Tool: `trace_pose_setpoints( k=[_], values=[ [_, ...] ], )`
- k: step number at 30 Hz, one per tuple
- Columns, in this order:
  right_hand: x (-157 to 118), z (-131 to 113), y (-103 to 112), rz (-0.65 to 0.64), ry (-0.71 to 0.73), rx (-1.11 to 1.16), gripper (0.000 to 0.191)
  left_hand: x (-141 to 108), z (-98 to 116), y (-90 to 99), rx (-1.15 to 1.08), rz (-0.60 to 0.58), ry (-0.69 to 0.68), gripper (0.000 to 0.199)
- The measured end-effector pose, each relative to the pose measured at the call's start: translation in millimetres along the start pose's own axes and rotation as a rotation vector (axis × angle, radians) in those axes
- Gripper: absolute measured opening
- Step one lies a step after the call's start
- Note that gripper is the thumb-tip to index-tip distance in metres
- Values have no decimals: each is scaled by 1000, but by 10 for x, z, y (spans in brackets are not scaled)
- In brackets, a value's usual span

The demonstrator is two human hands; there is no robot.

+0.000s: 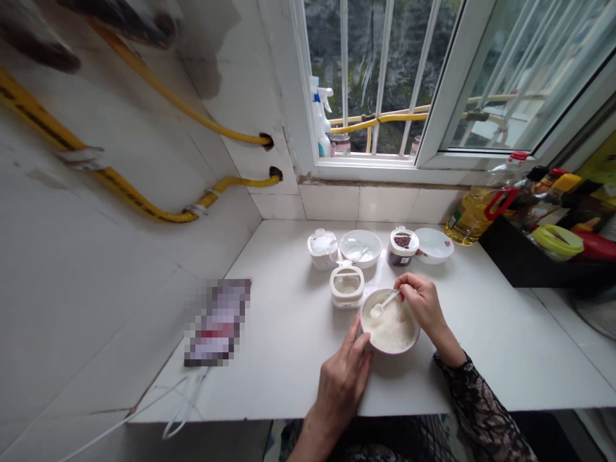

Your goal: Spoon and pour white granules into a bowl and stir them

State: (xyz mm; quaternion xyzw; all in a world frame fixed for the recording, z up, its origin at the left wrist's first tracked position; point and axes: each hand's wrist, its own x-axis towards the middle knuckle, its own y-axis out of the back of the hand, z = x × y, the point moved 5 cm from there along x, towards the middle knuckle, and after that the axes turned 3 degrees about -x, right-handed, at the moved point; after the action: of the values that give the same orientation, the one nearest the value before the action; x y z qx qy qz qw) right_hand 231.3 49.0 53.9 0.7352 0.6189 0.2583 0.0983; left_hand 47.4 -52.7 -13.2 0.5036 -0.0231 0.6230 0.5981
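Observation:
A bowl (393,350) with white powdery or grainy contents stands near the front of the white counter. My right hand (419,298) pinches the handle of a small white spoon (378,310), whose scoop is over the contents at the bowl's left. At the bowl's left side, my left hand (344,372) touches the rim with its fingers, thumb apart from them. Behind the bowl are a square white-rimmed jar (347,298), a jar of white contents (321,256), a white bowl (368,258), a jar with dark red contents (400,256) and another bowl (436,248).
A blurred flat object (219,324) and a white cable (185,401) lie at the left. Oil bottle (469,215) and a black rack (505,253) of bottles stand at the back right. A yellow pipe (144,199) runs along the left wall; a barred window is behind.

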Motion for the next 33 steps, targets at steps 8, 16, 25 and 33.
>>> trace_pose_setpoints(
  k=[8, 16, 25, 33],
  values=[
    [15, 95, -7, -23, -147, 210, 14, 11, 8, 16, -1, 7, -2, 33],
    [29, -17, -22, 49, -112, 363, 13, 36, 24, 36, -3, 9, -15, 31],
    [-148, -548, -260, 22, 671, -182, 24, 66, 53, 69, 27, 4, -33, 29],
    [-88, -368, 64, 191, 451, -104, 18, 63, 46, 65, 20, 5, -36, 27]
  ],
)
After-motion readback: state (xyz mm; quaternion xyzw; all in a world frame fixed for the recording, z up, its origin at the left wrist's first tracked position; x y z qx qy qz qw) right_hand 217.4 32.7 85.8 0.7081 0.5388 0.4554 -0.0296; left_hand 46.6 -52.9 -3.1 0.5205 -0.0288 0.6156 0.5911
